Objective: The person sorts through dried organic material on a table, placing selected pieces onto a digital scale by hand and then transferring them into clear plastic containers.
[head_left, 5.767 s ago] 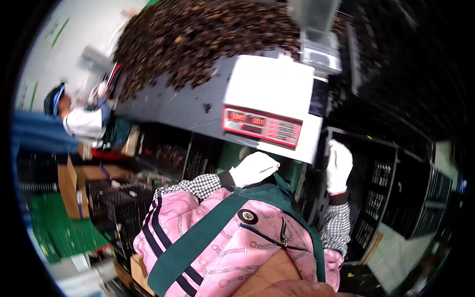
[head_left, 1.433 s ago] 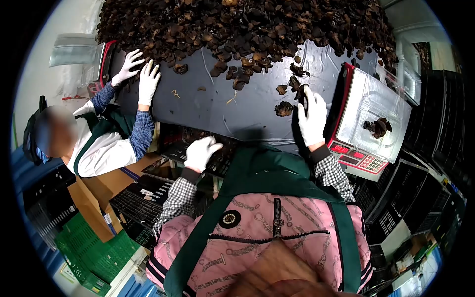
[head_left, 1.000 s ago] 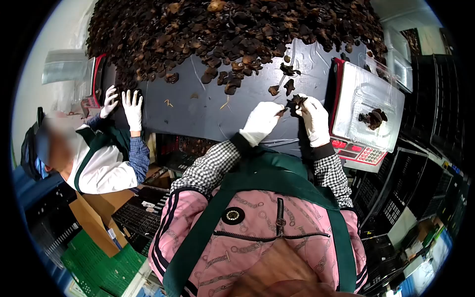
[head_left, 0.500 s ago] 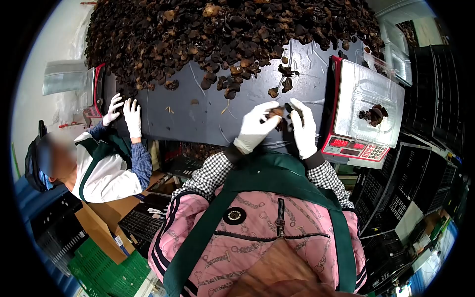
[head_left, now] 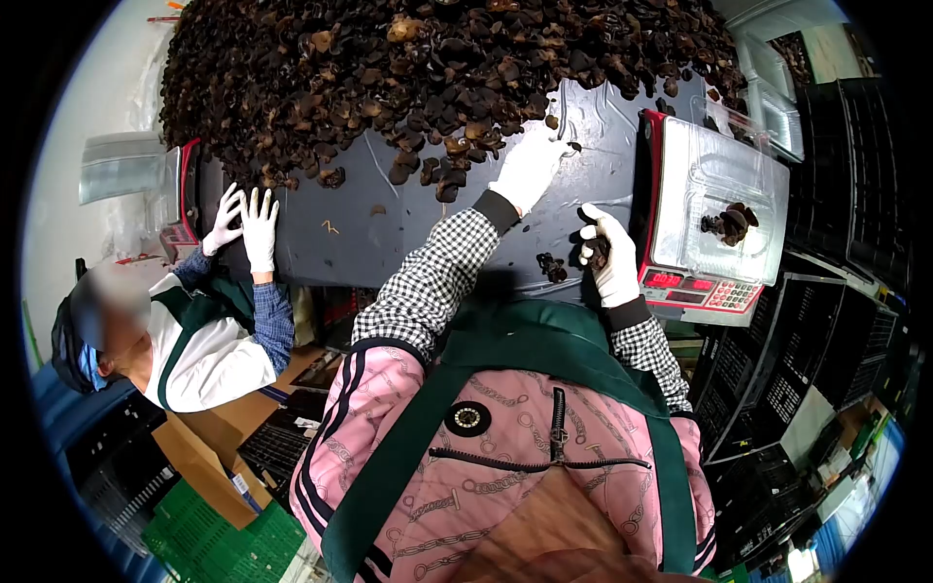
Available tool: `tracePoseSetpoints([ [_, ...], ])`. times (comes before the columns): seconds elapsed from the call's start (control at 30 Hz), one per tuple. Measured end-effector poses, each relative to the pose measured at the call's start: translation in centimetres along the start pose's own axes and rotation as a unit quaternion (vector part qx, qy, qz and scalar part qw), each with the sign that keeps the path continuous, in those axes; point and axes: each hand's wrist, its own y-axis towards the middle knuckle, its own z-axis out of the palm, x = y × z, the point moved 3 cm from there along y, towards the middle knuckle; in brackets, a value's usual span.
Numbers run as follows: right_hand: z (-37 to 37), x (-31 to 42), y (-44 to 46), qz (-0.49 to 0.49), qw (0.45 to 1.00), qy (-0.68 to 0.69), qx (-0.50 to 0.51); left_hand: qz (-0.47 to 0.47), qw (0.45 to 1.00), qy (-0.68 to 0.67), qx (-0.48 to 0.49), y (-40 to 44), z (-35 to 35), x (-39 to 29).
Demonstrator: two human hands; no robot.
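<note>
My left hand, in a white glove, reaches out over the dark table near the heap of wood ear mushrooms. Its fingers close around a dark wood ear mushroom, of which only an edge shows at the fingertips. Close to the table's near edge, my gloved right hand is curled around another wood ear mushroom. A small dark clump of mushroom lies on the table to the left of that hand.
On my right stands a red scale bearing a clear plastic tray with a few mushrooms. More clear trays are behind it, and black crates are stacked at right. A co-worker's gloved hands rest at the table's left.
My left hand has moved away from my right hand, forward to the loose mushrooms by the heap. My right hand stays near the edge with a mushroom. A small clump now lies beside it.
</note>
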Motion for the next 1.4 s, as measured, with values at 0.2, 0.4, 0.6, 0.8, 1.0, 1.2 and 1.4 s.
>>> tracePoseSetpoints([
  [0.2, 1.3, -0.5, 0.3, 0.049, 0.997, 0.008, 0.055, 0.016, 0.993, -0.115, 0.009, -3.0, -0.1, -4.5],
  [0.4, -0.3, -1.5, 1.2, 0.061, 0.983, 0.148, 0.091, -0.076, 0.975, -0.200, 0.064, -4.0, -2.5, -8.5],
  [0.6, -0.8, -0.3, 0.7, 0.000, 0.997, 0.058, 0.050, 0.027, 0.999, 0.045, 0.004, 1.9, -1.1, -0.1],
  [0.8, 0.6, 2.1, -1.7, -0.013, 0.997, 0.011, 0.079, -0.116, 0.961, -0.247, 0.047, 2.7, -5.1, -2.4],
  [1.0, 3.3, 4.1, -3.3, -0.048, 0.983, 0.111, 0.137, -0.136, 0.887, -0.433, 0.085, -1.2, -7.9, -8.2],
  [1.2, 0.7, 12.8, -8.7, -0.287, 0.943, -0.165, -0.025, 0.086, 0.972, -0.127, 0.180, -8.3, -4.6, -7.8],
  [1.4, -6.5, 18.7, -8.1, -0.526, 0.708, -0.407, -0.238, -0.048, 0.969, -0.102, 0.219, -10.6, -2.2, -7.5],
])
